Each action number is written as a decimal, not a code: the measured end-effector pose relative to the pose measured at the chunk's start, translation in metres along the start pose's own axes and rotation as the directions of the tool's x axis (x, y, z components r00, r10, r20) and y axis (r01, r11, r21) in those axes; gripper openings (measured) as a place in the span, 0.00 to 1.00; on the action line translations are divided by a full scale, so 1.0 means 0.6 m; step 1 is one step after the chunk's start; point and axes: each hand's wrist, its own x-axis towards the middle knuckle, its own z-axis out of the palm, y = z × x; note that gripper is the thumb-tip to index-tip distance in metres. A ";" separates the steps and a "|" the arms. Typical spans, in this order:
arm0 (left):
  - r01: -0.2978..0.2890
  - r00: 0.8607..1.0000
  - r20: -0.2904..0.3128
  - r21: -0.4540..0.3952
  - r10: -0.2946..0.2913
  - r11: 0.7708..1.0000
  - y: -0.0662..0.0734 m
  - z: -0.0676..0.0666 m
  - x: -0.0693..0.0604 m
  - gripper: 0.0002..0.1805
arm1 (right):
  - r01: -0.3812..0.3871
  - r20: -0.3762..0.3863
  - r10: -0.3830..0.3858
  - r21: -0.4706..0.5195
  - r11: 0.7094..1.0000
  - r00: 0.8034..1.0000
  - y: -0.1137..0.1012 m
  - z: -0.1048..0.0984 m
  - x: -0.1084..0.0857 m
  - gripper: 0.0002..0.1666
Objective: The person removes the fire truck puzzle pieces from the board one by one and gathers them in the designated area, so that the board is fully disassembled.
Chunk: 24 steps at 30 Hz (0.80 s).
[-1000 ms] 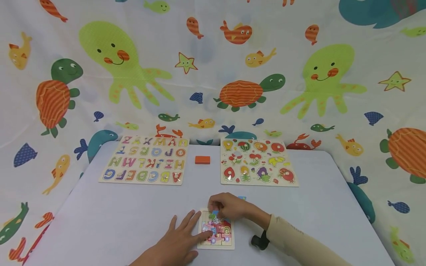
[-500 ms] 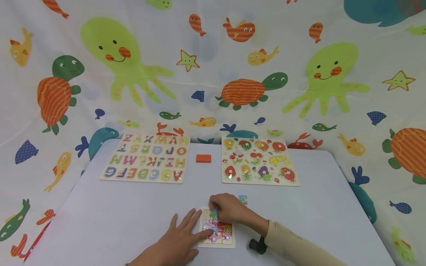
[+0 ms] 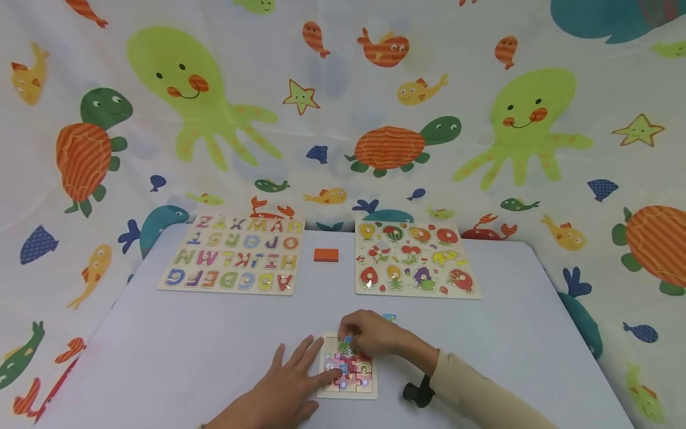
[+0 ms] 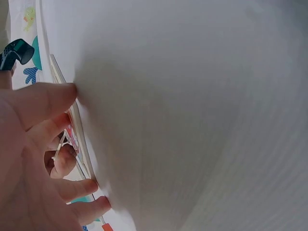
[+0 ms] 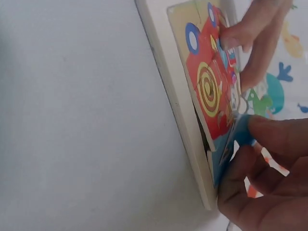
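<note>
A small wooden jigsaw puzzle (image 3: 348, 395) with a red vehicle picture lies flat at the table's front. Spread over its left side, my left hand (image 3: 286, 384) has its thumb on the fitted pieces and fingertips at the frame's edge. My right hand (image 3: 370, 333) pinches a blue-and-green puzzle piece (image 5: 244, 129) between thumb and fingers, tilted over the top part of the puzzle. Beside it, a blue piece (image 5: 221, 154) sits slightly raised against the wooden frame (image 5: 178, 115). Behind the right hand lies another loose puzzle piece (image 3: 389, 317), partly covered.
An alphabet board (image 3: 230, 256) stands at the back left and a fruit board (image 3: 415, 262) at the back right. Between them is an orange block (image 3: 326, 255). A black device (image 3: 418, 393) is on the right wrist. A sea-animal cloth (image 3: 332, 71) hangs behind the table.
My right hand has made only small shifts over the puzzle with the piece still pinched. The left hand stays in place. The whole head view has moved slightly.
</note>
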 end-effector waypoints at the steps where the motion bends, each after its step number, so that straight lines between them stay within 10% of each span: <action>1: 0.000 1.000 -0.002 0.000 0.000 1.000 0.000 0.000 0.000 0.35 | 0.000 0.009 0.000 0.007 1.000 1.000 0.001 -0.002 0.000 0.13; 13: -0.004 1.000 -0.004 0.003 0.004 1.000 0.001 -0.004 0.000 0.34 | 0.021 0.053 -0.027 0.119 0.993 0.998 0.005 -0.015 0.004 0.12; 24: 0.018 1.000 0.009 -0.029 -0.018 0.999 -0.002 -0.002 0.000 0.34 | 0.094 -0.055 -0.086 0.166 0.982 0.995 0.036 -0.061 -0.021 0.09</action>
